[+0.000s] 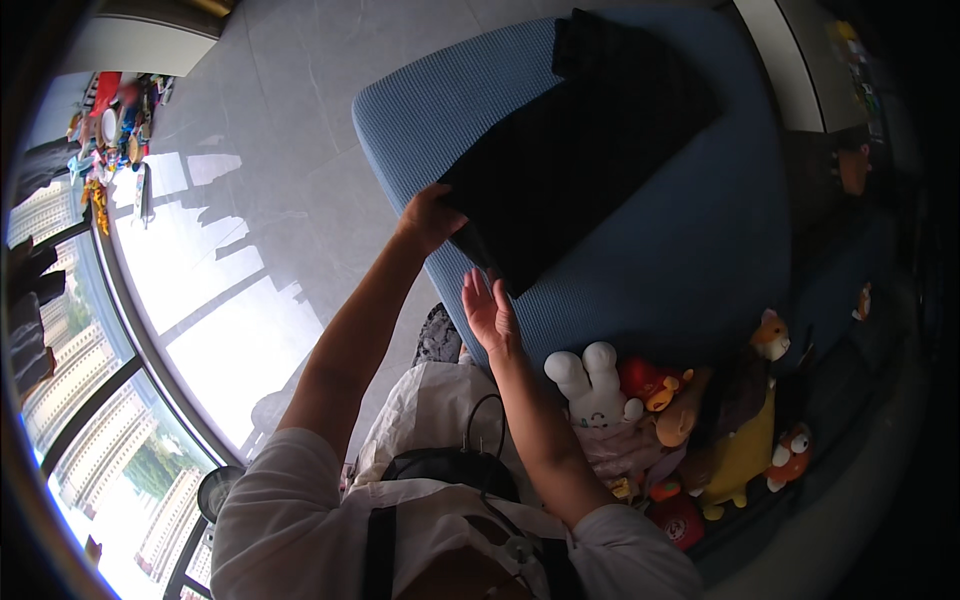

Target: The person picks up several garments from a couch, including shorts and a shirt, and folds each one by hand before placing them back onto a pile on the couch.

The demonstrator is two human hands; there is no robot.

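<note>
A black garment (555,165), dark and hard to make out in detail, lies stretched across a blue textured cushioned seat (420,97). At its near left corner my left hand (431,217) grips the cloth edge, thumb on top. My right hand (491,311) is at the near edge of the cloth, palm turned up and fingers extended, with the fingertips beside the lower corner. It holds nothing that I can see. At the far end the garment is bunched near the seat's back edge.
Plush toys sit at the right, among them a white rabbit (592,386) and a yellow one (739,465). A large window (97,322) and a pile of toys (120,127) are on the left. A white cabinet (795,67) stands at the upper right.
</note>
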